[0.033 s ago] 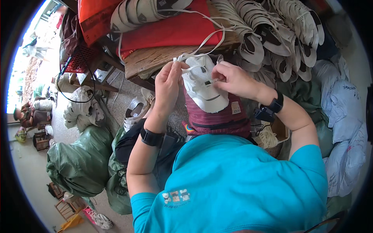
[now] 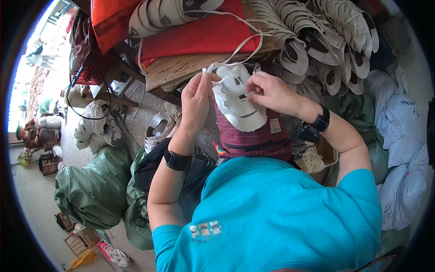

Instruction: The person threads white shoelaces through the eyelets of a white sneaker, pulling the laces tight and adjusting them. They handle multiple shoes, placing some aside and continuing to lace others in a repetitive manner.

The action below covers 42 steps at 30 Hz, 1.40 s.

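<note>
A white shoe upper (image 2: 246,115) with a perforated tongue lies across the maroon striped cloth on my lap, its toe toward me. Above its left side, my left hand (image 2: 198,93) pinches a white shoelace (image 2: 235,53) between thumb and fingertips. The lace loops up over the wooden table edge from there. At the upper's right edge, beside the eyelets, my right hand (image 2: 271,93) has its fingers closed. Its fingertips press against that edge; whether they also hold a lace end is too small to tell.
On the wooden table (image 2: 181,68) lie red cloth (image 2: 204,38) and a row of nested uppers (image 2: 165,16). More stacked uppers (image 2: 312,41) hang at the far right. Green sacks (image 2: 93,186) stand at left, pale sacks (image 2: 403,131) at right. A box holds coiled cord (image 2: 311,159).
</note>
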Tool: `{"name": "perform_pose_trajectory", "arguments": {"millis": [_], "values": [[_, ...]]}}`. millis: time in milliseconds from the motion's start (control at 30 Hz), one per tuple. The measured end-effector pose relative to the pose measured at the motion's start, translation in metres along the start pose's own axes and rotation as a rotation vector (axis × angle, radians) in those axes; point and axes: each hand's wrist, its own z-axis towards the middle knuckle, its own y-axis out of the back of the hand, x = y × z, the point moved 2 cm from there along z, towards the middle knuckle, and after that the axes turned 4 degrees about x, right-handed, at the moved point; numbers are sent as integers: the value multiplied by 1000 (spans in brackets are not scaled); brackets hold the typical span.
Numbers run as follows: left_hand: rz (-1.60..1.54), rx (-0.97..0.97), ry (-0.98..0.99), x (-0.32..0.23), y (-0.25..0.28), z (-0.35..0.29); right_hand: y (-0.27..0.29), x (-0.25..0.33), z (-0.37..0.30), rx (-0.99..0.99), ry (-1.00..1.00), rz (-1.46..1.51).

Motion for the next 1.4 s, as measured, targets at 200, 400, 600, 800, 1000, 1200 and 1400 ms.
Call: {"name": "perform_pose_trajectory", "arguments": {"millis": [200, 400, 600, 800, 1000, 1200, 1400], "values": [[49, 5, 21, -6, 2, 0, 20, -15, 4, 390, -179, 275], [-15, 72, -1, -36, 0, 18, 21, 28, -8, 108, -153, 241], [-332, 85, -196, -113, -25, 33, -15, 35, -30, 34, 458, -142], [-279, 377, -287, -116, -49, 22, -17, 33, -7, -86, 53, 87], [-410, 89, -214, -102, -1, 28, 9, 50, 40, 52, -112, 917], [-664, -276, -31, -72, 131, -10, 86, -12, 37, -279, -65, 1315], [-850, -511, 151, -6, 228, -53, 119, -120, -21, -450, -414, 1467]]}}
